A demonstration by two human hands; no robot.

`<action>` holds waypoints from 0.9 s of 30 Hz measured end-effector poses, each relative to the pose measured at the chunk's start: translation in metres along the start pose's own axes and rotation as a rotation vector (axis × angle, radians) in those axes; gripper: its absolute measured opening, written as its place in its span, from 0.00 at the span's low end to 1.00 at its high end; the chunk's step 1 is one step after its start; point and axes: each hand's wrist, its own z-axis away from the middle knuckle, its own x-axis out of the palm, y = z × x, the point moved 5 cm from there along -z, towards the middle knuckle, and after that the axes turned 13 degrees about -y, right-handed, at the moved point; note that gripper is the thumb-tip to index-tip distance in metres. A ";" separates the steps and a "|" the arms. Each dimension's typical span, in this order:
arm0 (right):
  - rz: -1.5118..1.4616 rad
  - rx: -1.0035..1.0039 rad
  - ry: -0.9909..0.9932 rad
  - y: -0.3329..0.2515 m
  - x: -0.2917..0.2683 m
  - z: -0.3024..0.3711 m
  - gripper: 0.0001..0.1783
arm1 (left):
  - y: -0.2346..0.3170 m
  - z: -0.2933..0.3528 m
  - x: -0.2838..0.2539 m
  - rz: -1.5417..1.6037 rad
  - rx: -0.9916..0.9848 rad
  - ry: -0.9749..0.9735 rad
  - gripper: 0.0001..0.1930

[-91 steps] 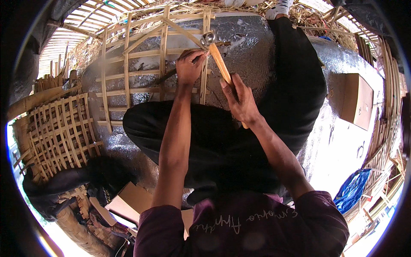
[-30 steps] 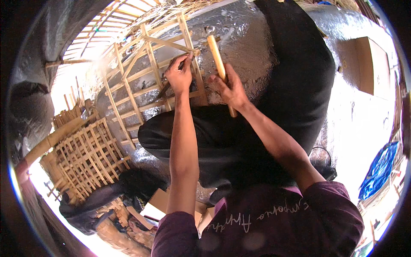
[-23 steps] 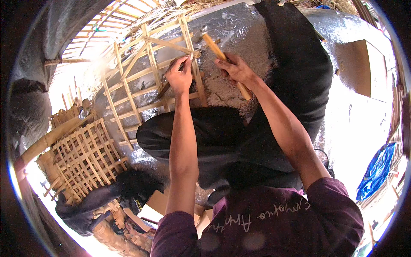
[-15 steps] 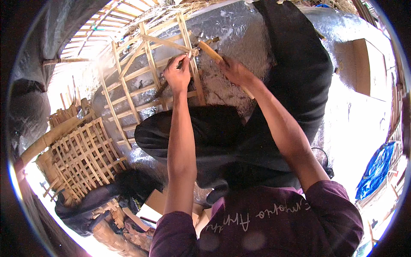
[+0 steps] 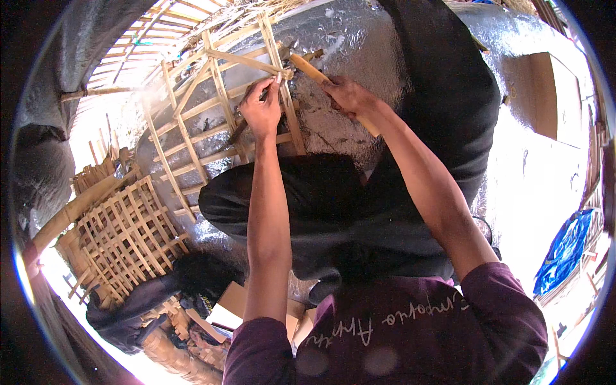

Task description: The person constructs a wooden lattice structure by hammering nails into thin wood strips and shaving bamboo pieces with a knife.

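**Left hand [image 5: 260,117] and right hand [image 5: 352,96] with a hammer [image 5: 309,67] at the right edge of a lattice frame [image 5: 219,85].**

The fingers of the right hand are clenched around the hammer's wooden handle, just right of the lattice frame; the butt of the handle protrudes below the grip. The metal head is blurred and lies near the frame's rightmost upright; whether it touches cannot be told. The fingers of the left hand are bent, thumb and forefinger brought close together in front of the frame's right edge. They meet beside the lower end of a diagonal strip [image 5: 247,62]; what, if anything, they pinch is too small to tell. A dark bar [image 5: 237,132] shows beside that wrist, against the frame's lower right part.

The lattice frame consists of pale crossed strips and lies over a silvery sheet [image 5: 359,67], which also extends to its right. The wearer's black trousers [image 5: 295,189] border the frame below and to the right. A woven panel [image 5: 125,234] stands below and left of the frame. Straw [image 5: 240,14] is spread above it. Well to the right of the frame are a cardboard box [image 5: 564,99] and, lower, a crumpled blue sheet [image 5: 564,253].
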 end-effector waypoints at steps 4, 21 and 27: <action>-0.081 0.046 0.029 0.012 0.009 0.015 0.28 | 0.001 0.001 0.003 0.035 -0.073 -0.009 0.05; 0.004 -0.084 0.166 -0.003 0.008 0.023 0.29 | -0.001 0.001 0.000 0.043 0.026 0.015 0.05; 0.256 -0.302 0.461 -0.026 0.013 0.060 0.18 | 0.007 -0.001 0.001 -0.010 0.005 0.023 0.07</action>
